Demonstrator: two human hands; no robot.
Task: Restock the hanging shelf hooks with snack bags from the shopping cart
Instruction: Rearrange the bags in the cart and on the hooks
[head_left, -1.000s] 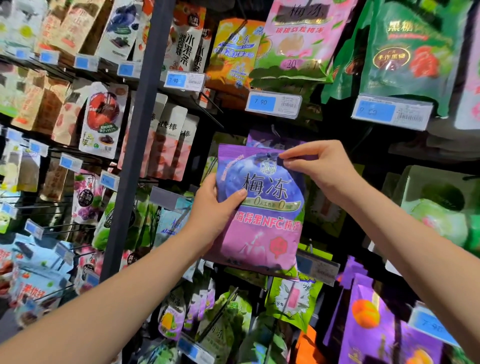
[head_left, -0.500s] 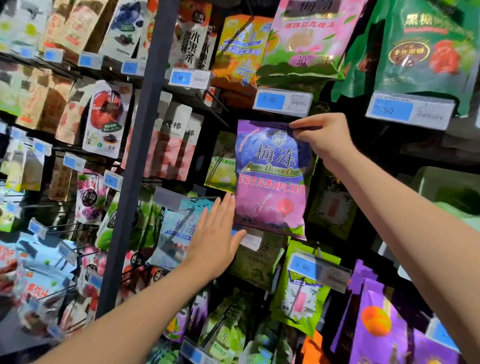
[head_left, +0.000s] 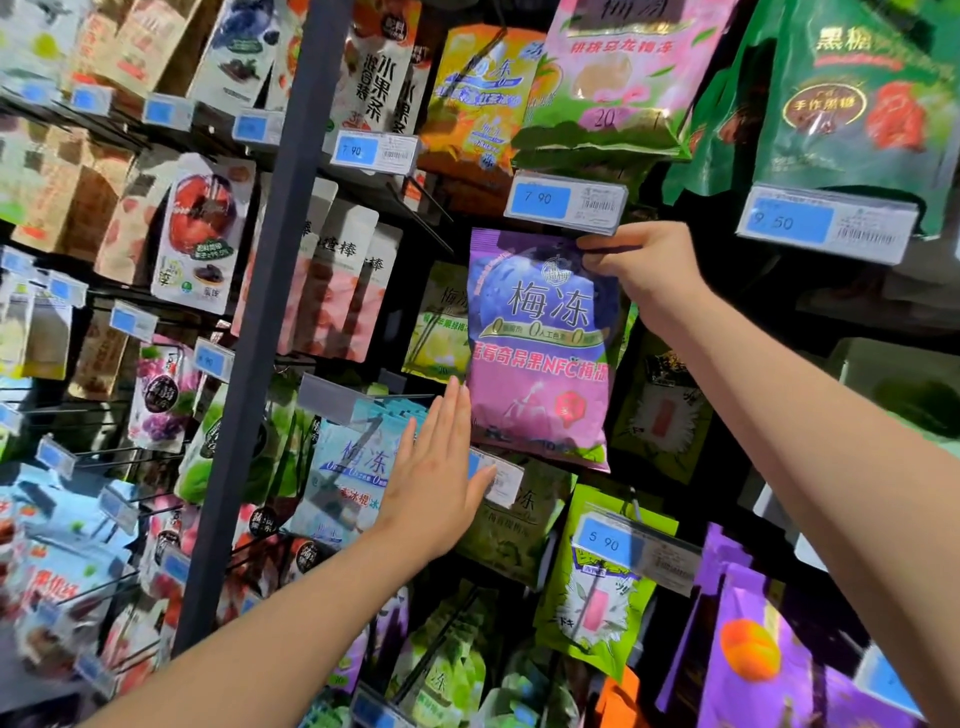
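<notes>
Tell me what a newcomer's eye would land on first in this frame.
The purple snack bag at centre, pinched by its top corner in the right hand, just under a blue 7.90 price tag. The left hand is spread flat, fingers straight, beside the bag's lower left edge. At upper right, a big green bag is the loudest of the hanging stock.

The purple snack bag (head_left: 540, 353) has gone up under the 7.90 price tag (head_left: 566, 200) in the right hand (head_left: 644, 270), and the left hand (head_left: 436, 467) has let go.
</notes>
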